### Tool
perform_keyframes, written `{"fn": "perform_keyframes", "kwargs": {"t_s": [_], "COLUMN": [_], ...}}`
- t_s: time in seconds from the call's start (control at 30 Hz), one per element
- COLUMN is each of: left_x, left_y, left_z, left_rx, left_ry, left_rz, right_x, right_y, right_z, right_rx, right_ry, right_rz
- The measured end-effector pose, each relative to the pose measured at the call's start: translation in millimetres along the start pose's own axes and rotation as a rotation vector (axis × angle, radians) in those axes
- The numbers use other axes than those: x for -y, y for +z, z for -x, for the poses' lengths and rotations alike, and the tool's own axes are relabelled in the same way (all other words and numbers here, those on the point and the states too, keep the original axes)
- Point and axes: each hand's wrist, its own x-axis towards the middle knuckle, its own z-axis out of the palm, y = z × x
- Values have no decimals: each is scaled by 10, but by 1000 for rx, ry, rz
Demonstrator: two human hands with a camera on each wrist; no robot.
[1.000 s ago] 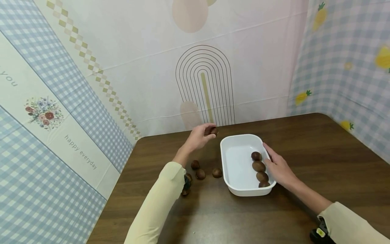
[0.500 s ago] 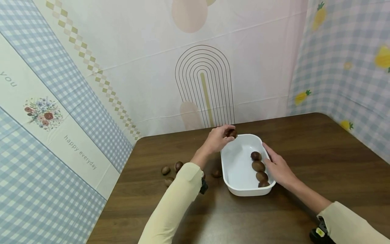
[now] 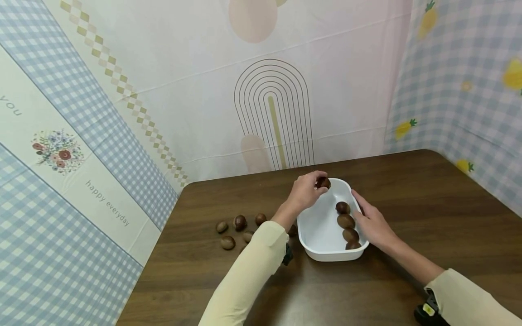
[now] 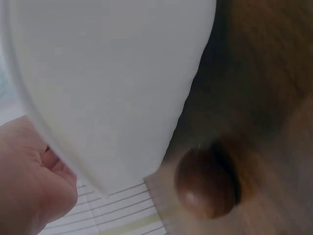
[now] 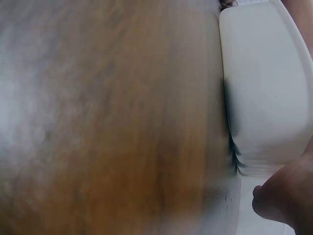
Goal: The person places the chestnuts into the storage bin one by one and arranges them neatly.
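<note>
"What's different across the worktop (image 3: pixel 175 290)?"

"The left sleeve (image 3: pixel 248 276) has swung right, uncovering more loose brown pieces (image 3: pixel 240 222), left of the left grip. The white tray (image 3: pixel 333 256) hasn't shifted: it sits just left of the right grip."

"And the grips?"

"The left grip (image 3: pixel 306 192) was by the tray's far-left rim half a second ago; now it's further right, at or over the far end, thumb and fingers clamped on one piece. The right grip (image 3: pixel 372 225) stays clamped on the tray's right side."

"Meaning what for the work?"

"I'd judge the carry nearly across, the piece not yet set down."

"How do they look?"

"A row of four (image 3: pixel 346 222) lies inside the tray beside the right grip: farthest dark, middle two lighter, nearest partly hidden. The held piece (image 3: pixel 323 183) is rounded, dark reddish-brown, partly covered by the left grip."
</note>
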Motion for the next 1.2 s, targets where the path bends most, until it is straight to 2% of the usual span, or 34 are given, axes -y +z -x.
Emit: {"fn": "perform_keyframes", "kwargs": {"t_s": [0.3,0.47,0.73,1.2], "left_x": [-86,-133,-200,-273], "left_y": [146,231,393,545], "left_z": [11,10,-5,54], "left_rx": [-13,6,-4,-88], "left_ry": [-58,-102,-109,-174], "left_rz": [-70,-104,-187,-101], "right_x": [-7,-13,10,25], "right_y": [-7,-9,-2,19], "right_z": [4,10,14,53], "right_rx": [-5,-2,-14,-32], "right_ry": [-20,0,-6,-19], "right_rz": [9,24,70,72]}}
